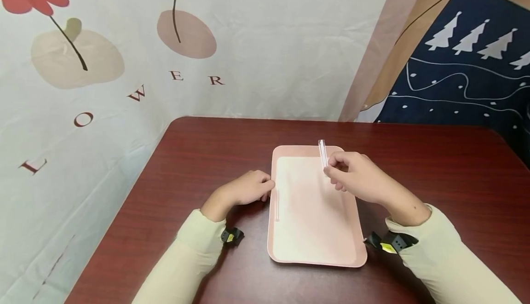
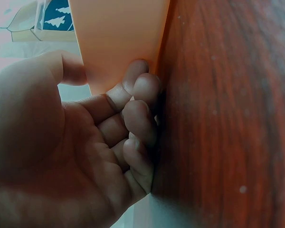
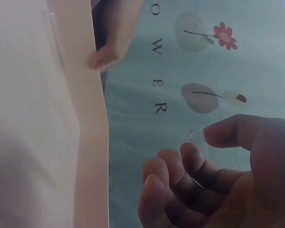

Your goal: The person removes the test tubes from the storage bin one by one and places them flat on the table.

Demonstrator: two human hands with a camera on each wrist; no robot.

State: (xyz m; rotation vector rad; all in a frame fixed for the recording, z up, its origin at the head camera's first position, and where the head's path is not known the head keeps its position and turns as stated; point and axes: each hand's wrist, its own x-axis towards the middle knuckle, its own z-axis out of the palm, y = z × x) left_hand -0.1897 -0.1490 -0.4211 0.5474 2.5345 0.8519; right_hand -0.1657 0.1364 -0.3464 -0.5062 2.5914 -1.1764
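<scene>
Right hand (image 1: 358,180): thumb and forefinger pinch a clear tube (image 1: 322,153), held tilted above the tray (image 1: 314,253) near its 1 o'clock corner. The right wrist view confirms the pinch; the other fingers (image 3: 154,190) are loosely curled under the tube.

Left hand (image 1: 248,190): rests on the table (image 1: 198,157) at the tray's 9 o'clock edge. Its fingers (image 2: 137,114) are curled with the tips touching the tray rim; whether they actually grip the rim cannot be told.

A second tube (image 1: 277,205) lies flat inside the tray along its 9 o'clock edge, just beside the left hand.

Status, as judged: one tube is down in the tray; the other is in hand, above the tray and not yet set down. No further tubes are visible on the table.
</scene>
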